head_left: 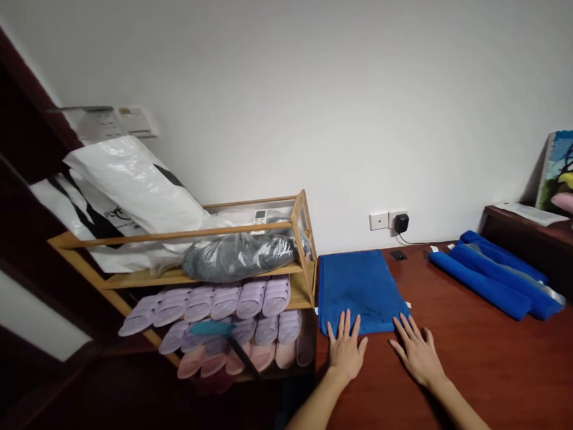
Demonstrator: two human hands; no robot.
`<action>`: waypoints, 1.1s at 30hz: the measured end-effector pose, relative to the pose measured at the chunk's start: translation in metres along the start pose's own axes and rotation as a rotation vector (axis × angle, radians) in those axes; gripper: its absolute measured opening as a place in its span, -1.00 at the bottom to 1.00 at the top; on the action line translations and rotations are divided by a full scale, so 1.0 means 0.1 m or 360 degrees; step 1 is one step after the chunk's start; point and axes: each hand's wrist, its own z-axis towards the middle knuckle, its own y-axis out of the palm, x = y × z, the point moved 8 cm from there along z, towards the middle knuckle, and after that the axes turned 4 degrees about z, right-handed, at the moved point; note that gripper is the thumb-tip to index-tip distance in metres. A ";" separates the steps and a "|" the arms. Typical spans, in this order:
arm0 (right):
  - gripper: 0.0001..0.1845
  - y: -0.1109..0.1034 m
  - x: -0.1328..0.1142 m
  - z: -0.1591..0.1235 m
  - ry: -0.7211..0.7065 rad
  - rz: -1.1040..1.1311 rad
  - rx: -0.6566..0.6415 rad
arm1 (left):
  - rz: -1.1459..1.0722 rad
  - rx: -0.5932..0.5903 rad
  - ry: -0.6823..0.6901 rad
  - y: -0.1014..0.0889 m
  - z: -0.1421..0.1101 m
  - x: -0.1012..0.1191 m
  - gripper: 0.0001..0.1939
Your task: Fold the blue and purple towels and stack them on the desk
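Note:
A folded blue cloth (pixel 357 286) lies flat on the reddish-brown table (pixel 491 371), against the wall. My left hand (pixel 347 351) rests on the cloth's near edge with fingers spread. At the near right corner of the same cloth, my right hand (pixel 419 350) is spread too, its fingertips at the edge and its palm over the wood. Neither hand grips anything. Farther right on the table lie several rolled or folded blue cloths (pixel 497 277) side by side, with small white tags at the far ends.
Left of the table stands a wooden shoe rack (pixel 301 240) with several lilac slippers (pixel 251 302), pink slippers (pixel 263 356) and white bags (pixel 138 188) on top. A black plug (pixel 401 223) sits in the wall socket. A raised dark ledge (pixel 523 228) borders the table's right side.

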 end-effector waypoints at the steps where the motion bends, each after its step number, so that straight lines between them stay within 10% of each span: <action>1: -0.29 0.01 0.01 -0.06 0.0029 -0.0007 0.0012 | 0.0002 0.0005 0.0026 0.03 -0.04 -0.01 -0.40; 12: -0.31 -0.05 0.35 0.07 0.0027 0.0223 -0.0290 | 0.0050 -0.0086 0.0089 0.00 0.07 -0.06 -0.34; 20: -0.29 -0.73 2.58 0.05 0.0878 -0.0128 0.0096 | 0.0074 0.0129 0.0001 -0.04 -0.22 -0.15 -0.43; 24: -0.27 -0.69 3.18 -0.02 0.1058 -0.0168 -0.0064 | 0.0061 0.0137 -0.0001 -0.05 -0.19 -0.16 -0.45; 28: -0.31 -0.75 3.02 -0.01 0.1027 -0.0187 -0.0037 | 0.0065 0.0132 -0.0004 -0.06 -0.19 -0.16 -0.45; 33: -0.46 -0.80 1.99 -0.12 0.0477 -0.0242 -0.0132 | 0.0054 0.0138 -0.0004 -0.04 -0.19 -0.16 -0.46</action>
